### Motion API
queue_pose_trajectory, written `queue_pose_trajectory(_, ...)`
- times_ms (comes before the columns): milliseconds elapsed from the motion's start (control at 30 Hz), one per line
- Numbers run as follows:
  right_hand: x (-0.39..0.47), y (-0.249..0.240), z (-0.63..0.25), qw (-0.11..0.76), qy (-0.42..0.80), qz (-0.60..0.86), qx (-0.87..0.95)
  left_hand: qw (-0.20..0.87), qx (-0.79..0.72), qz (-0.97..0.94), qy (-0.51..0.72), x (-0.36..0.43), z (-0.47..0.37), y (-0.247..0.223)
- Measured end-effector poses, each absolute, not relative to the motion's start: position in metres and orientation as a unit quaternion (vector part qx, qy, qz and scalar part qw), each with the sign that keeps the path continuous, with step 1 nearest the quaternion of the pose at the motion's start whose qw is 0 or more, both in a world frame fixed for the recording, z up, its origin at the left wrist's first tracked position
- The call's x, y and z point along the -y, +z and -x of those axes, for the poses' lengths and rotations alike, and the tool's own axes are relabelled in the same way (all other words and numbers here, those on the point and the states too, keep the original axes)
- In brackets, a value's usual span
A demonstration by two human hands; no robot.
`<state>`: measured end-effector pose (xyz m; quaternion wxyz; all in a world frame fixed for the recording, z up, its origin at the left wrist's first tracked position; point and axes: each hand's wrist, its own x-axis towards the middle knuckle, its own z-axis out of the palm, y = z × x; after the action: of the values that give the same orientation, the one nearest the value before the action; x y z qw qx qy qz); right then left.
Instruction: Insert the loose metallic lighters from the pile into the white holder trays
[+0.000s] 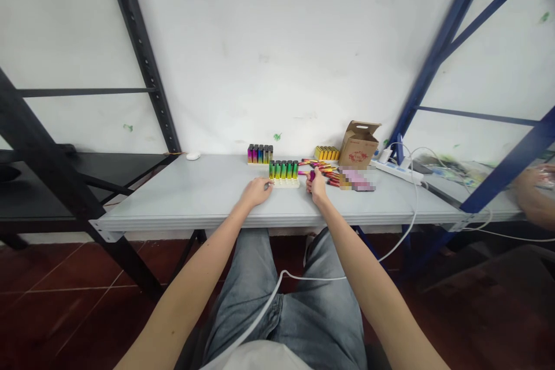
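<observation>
A cream-coloured holder [288, 183] with rows of holes lies before me, and a row of green-yellow, black-topped tubes [283, 170] stands upright along its back. My left hand [256, 191] is closed at the holder's front left corner, pinching a small dark grey piece [266, 186] whose kind I cannot make out. Just right of the holder, my right hand [318, 186] is wrapped round a short magenta-purple tube [313, 175], partly hidden by the fingers. Beyond that hand lies a loose pile of red, yellow and magenta tubes [330, 174].
Behind the holder stands a block of purple-blue, black-topped tubes [260, 154]. Yellow tubes [326, 153] fill another holder near the open brown carton [358, 145]. A white power strip [398, 171] and cable lie right; blue posts rise beyond. Another person's hand [535, 193] shows far right.
</observation>
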<state>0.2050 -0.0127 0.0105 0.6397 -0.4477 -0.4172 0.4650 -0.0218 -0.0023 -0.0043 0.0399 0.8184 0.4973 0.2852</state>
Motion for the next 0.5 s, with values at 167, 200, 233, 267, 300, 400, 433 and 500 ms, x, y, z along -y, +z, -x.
queue_pose_trajectory(167, 0.013, 0.008, -0.205, 0.64, 0.454, 0.445, 0.432, 0.042, -0.495, -0.818, 0.288, 0.004, 0.022, -0.003)
queue_pose_trajectory(200, 0.012, 0.007, -0.206, 0.64, 0.452, 0.445, 0.433, 0.043, -0.495, -0.818, 0.29, 0.005, 0.022, -0.002)
queue_pose_trajectory(233, 0.011, 0.007, -0.206, 0.642, 0.45, 0.445, 0.432, 0.043, -0.494, -0.818, 0.291, 0.005, 0.022, -0.002)
queue_pose_trajectory(267, 0.01, 0.007, -0.206, 0.646, 0.448, 0.444, 0.429, 0.044, -0.493, -0.818, 0.292, 0.006, 0.022, -0.001)
queue_pose_trajectory(300, 0.009, 0.006, -0.206, 0.651, 0.448, 0.443, 0.424, 0.045, -0.493, -0.818, 0.292, 0.006, 0.022, -0.001)
queue_pose_trajectory(400, 0.004, 0.004, -0.206, 0.665, 0.448, 0.43, 0.415, 0.051, -0.49, -0.819, 0.293, 0.006, 0.022, -0.001)
queue_pose_trajectory(433, 0.002, 0.003, -0.206, 0.67, 0.443, 0.425, 0.416, 0.053, -0.489, -0.82, 0.294, 0.006, 0.022, -0.001)
queue_pose_trajectory(500, 0.0, 0.0, -0.205, 0.68, 0.421, 0.422, 0.427, 0.058, -0.485, -0.82, 0.299, 0.006, 0.023, -0.001)
